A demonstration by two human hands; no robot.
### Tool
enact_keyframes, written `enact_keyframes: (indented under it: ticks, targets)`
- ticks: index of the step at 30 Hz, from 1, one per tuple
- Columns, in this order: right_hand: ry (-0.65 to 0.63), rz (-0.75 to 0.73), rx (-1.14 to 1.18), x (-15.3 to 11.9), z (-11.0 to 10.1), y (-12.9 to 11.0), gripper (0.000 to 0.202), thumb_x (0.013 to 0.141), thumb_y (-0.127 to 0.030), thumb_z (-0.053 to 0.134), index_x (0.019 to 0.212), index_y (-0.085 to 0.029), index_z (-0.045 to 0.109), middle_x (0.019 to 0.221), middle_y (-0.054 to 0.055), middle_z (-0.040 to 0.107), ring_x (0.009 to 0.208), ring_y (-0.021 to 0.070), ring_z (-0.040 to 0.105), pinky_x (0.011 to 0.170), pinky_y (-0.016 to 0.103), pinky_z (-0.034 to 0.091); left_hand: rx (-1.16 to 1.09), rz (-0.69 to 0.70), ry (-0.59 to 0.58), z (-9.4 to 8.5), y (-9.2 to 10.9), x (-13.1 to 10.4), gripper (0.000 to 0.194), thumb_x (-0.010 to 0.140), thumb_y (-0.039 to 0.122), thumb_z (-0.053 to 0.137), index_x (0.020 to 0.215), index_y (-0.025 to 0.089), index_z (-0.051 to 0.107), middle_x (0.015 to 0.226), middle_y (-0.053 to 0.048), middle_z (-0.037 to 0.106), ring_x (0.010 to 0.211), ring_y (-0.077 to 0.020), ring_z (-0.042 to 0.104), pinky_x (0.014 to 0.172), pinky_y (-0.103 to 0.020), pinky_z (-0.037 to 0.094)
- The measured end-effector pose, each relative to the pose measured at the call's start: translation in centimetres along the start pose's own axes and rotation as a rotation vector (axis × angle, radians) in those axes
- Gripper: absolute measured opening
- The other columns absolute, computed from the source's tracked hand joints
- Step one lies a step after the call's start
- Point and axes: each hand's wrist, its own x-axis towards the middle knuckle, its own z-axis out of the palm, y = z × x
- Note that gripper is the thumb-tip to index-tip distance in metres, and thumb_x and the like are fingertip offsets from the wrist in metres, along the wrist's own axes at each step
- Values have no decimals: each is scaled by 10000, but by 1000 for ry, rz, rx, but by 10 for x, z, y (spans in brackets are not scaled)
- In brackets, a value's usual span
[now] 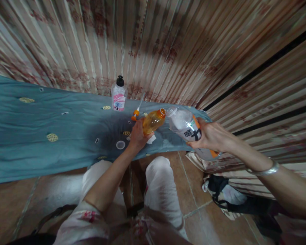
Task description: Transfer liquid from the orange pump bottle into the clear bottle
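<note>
Single view, worn on the head. Lens sits above the near side of the cloth-covered desk (73, 129), facing forward and steeply down across it. Range close: left hand (138, 136) seen from above over the desk, right hand (211, 135) by its right end. Coverage wide: reaches the patterned curtain (132, 41) behind the desk and, on its near side, the wearer's knees (159, 183) and tiled floor (193, 187).
</note>
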Motion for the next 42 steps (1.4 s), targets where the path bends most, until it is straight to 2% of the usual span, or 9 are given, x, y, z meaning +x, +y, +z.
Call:
enact_keyframes:
  ticks: [11, 16, 24, 29, 34, 42]
  targets:
    - [-6, 13, 8, 0, -1, -1, 631, 734, -608, 557, 1095, -103, 443, 705, 94, 641, 647, 278, 639, 540, 289, 373, -34, 7, 4, -1, 0, 0, 652, 694, 403, 745, 1236, 224, 430, 1204, -119, 588, 1129, -329, 577, 940, -469, 479]
    - [-6, 6, -1, 0, -1, -1, 620, 741, -600, 552, 1084, -94, 451, 718, 104, 642, 630, 263, 632, 542, 291, 374, -24, 10, 10, 0, 0, 0, 652, 689, 377, 750, 1231, 207, 432, 1208, -126, 586, 1123, -328, 581, 943, -462, 478]
    - [60, 10, -2, 2, 7, 4, 663, 677, -665, 571, 1062, -134, 473, 637, 31, 602, 583, 246, 609, 515, 281, 363, -2, 12, 4, 0, 0, 0, 649, 697, 342, 742, 1236, 191, 413, 1207, -128, 582, 1146, -319, 568, 950, -481, 477]
    - [22, -19, 13, 0, 2, 1, 605, 744, -615, 540, 1064, -108, 462, 683, 80, 628, 614, 251, 620, 533, 286, 369, -13, 3, -7, -1, 2, 0, 651, 690, 336, 761, 1226, 194, 420, 1206, -134, 581, 1131, -321, 576, 947, -472, 477]
    - [-14, 7, 3, 1, 1, 1, 646, 731, -636, 551, 1079, -101, 454, 676, 71, 621, 610, 248, 627, 519, 278, 358, -7, 1, -4, -1, 2, 0, 660, 685, 306, 766, 1230, 199, 409, 1211, -132, 577, 1126, -317, 576, 957, -467, 467]
    - [36, 0, -41, 2, 6, 3, 641, 718, -651, 549, 1069, -119, 477, 663, 43, 610, 596, 224, 609, 517, 272, 357, -18, 10, -1, 0, 0, 0, 663, 679, 294, 773, 1227, 197, 411, 1206, -135, 569, 1134, -321, 568, 949, -458, 462]
